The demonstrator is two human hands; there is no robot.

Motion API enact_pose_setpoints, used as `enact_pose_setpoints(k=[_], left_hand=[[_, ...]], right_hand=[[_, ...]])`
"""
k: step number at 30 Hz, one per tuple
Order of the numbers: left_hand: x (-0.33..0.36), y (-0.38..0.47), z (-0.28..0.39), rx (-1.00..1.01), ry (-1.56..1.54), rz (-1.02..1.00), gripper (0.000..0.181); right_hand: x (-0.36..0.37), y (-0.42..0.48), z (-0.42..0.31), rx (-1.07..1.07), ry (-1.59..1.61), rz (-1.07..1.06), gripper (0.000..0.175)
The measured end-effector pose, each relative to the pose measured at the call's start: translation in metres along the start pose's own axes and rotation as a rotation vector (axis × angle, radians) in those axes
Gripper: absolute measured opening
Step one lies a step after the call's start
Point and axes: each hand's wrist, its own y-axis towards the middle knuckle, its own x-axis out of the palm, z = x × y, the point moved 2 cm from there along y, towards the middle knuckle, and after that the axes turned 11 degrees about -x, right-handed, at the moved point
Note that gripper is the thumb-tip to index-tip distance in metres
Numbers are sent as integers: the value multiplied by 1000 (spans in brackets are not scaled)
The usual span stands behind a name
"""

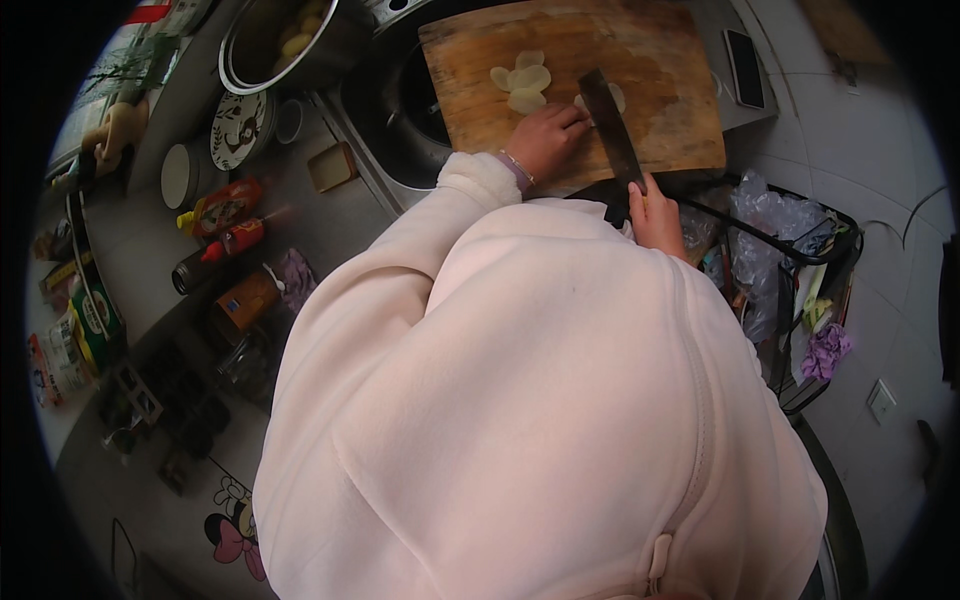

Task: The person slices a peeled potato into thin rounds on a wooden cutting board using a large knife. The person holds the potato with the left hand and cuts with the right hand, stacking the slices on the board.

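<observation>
My right hand (pixel 658 216) grips the handle of a cleaver (pixel 611 124), whose dark blade points away from me over a wooden cutting board (pixel 472 45). Just left of the blade, my left hand (pixel 550 141) rests on the board with its fingers curled over a potato piece, mostly hidden beneath them. Several thin, pale potato slices (pixel 528 78) lie fanned out beyond that hand. Another slice (pixel 616 97) shows on the right side of the blade.
The board lies across a sink (pixel 375 120). A metal pot (pixel 341 56) with potatoes (pixel 298 43) stands at upper left, near a patterned bowl (pixel 238 131) and sauce bottles (pixel 225 206). On the right are a phone (pixel 744 69) and a black rack (pixel 795 251) holding plastic bags.
</observation>
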Motion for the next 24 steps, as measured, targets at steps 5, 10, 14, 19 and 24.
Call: enact_pose_setpoints(k=[5, 10, 14, 19, 24], left_hand=[[0, -1, 1, -2, 2, 2, 27], [-1, 0, 1, -2, 18, 11, 25], [0, 0, 0, -4, 21, 5, 25], [1, -1, 0, -10, 25, -2, 26], [1, -1, 0, -11, 24, 10, 26]], right_hand=[[-1, 0, 0, 3, -4, -23, 26], [-4, 1, -5, -31, -36, -33, 24], [-2, 3, -7, -18, -128, -85, 24], [-1, 4, -7, -11, -165, -101, 25], [0, 6, -8, 2, -167, -112, 26]])
